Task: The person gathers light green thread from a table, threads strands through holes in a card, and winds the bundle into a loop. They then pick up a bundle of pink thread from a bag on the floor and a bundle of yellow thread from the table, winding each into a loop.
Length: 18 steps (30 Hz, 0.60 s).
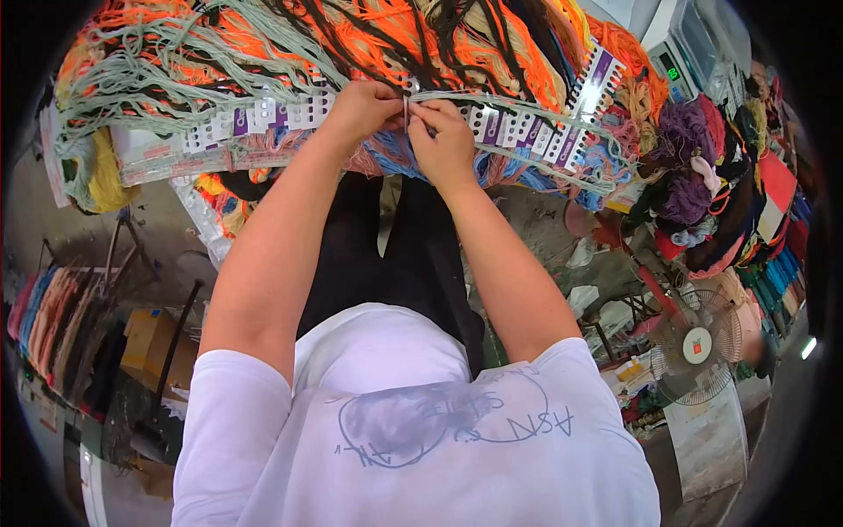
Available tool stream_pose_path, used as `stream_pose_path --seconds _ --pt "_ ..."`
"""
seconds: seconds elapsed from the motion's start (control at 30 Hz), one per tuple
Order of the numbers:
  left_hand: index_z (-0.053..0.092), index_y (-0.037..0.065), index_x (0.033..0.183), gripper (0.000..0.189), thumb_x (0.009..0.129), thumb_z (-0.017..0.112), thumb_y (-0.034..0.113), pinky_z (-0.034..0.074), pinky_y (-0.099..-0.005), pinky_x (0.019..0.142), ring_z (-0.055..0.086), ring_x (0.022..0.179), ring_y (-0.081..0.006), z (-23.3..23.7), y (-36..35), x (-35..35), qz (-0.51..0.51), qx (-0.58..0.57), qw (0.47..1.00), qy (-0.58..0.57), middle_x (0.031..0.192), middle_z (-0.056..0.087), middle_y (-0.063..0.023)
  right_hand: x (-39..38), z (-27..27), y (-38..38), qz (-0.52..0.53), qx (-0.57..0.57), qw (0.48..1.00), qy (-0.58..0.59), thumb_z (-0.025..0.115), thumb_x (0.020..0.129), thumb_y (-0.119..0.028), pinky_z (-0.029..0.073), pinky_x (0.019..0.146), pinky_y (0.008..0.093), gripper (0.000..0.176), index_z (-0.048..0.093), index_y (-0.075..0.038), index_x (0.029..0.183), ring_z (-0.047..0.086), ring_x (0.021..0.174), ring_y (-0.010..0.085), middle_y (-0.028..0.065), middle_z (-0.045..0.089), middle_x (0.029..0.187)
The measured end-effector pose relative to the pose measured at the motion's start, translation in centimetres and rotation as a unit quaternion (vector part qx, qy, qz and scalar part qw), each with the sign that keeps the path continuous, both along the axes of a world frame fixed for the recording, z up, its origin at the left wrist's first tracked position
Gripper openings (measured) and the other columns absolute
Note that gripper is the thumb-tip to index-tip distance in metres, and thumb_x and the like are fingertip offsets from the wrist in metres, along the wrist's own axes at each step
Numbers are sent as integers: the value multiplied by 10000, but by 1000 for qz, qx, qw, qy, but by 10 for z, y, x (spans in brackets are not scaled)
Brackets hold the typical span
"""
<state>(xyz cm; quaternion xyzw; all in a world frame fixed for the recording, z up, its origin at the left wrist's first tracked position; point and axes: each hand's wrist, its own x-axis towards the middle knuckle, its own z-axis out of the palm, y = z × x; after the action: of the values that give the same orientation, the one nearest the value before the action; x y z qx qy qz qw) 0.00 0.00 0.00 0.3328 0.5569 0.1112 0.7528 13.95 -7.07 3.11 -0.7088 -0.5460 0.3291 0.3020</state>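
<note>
My left hand (364, 114) and my right hand (443, 145) meet at the far side of the view, fingers closed in a pinch. Between the fingertips is a thin whitish strip (407, 107), perhaps a card's edge or thread; I cannot make out which. White-and-purple punched thread cards (527, 132) lie in a row on both sides of my hands. Pale grey-green yarn (176, 66) spreads to the left of my left hand. Orange yarn (369, 53) and black strands lie just beyond both hands. Blue yarn (518, 171) shows below the cards.
A digital scale (676, 70) with a green display stands at the back right. Purple yarn (689, 132) is heaped beside it. A fan (696, 345) stands at right. Skeins (61, 325) hang on a rack at left, near a cardboard box (149, 338).
</note>
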Motion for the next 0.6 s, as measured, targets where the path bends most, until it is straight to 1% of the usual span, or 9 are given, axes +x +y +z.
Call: stream_pose_path --seconds 0.07,0.17,0.23,0.3,0.33,0.43,0.5,0.57,0.6 --pt "647 2 798 155 718 638 134 500 -283 609 626 598 -150 1 -4 -1 -63 121 983 122 687 654 -78 -4 0 0 -24 -29 999 40 628 724 -128 486 693 338 298 602 -70 1015 611 788 270 101 614 872" --pt "634 10 784 169 740 604 170 485 -289 585 614 605 -149 29 13 -15 -3 251 935 249 649 628 -81 3 19 14 11 -34 999 -33 615 724 -104 486 665 377 260 588 -92 983 597 763 298 82 572 916" --pt "606 20 786 172 783 554 184 475 -307 625 611 658 -159 26 25 -54 83 230 932 268 680 621 -71 4 22 19 39 -46 995 -74 630 733 -108 491 662 360 243 611 -107 975 598 793 253 68 551 898" --pt "546 49 862 152 829 516 194 471 -340 726 594 715 -182 31 29 -76 320 75 944 38 763 601 -50 5 20 22 87 -65 977 -184 640 730 -141 479 644 386 226 612 -114 952 586 787 261 61 536 877" --pt "517 52 851 145 846 482 193 450 -367 799 595 821 -223 35 28 -79 367 15 930 -19 823 597 -76 4 20 22 88 -64 978 -181 640 730 -141 479 644 386 226 612 -114 952 586 787 261 61 536 877" --pt "495 48 844 180 902 398 188 466 -378 815 602 860 -282 42 22 -70 344 -58 913 -213 804 593 -102 4 20 28 98 -62 949 -292 658 667 -143 459 659 397 173 621 -104 832 561 802 260 47 536 857" --pt "493 31 893 181 911 393 181 483 -385 794 624 809 -282 48 18 -58 320 -57 906 -270 773 608 -116 5 23 30 94 -39 947 -305 652 649 -129 443 674 388 125 606 -92 759 547 797 265 42 544 859" --pt "494 38 964 158 916 384 142 507 -329 713 633 747 -216 55 17 -48 267 -52 925 -265 940 623 -134 5 27 30 80 74 957 -269 632 665 -112 425 700 396 132 568 -92 778 545 767 279 65 545 792" --pt "491 46 995 152 912 388 122 512 -306 675 634 722 -190 64 18 -38 228 -39 942 -243 1008 620 -143 5 31 29 82 72 957 -270 632 665 -112 425 700 396 132 568 -92 778 545 767 279 65 545 792"
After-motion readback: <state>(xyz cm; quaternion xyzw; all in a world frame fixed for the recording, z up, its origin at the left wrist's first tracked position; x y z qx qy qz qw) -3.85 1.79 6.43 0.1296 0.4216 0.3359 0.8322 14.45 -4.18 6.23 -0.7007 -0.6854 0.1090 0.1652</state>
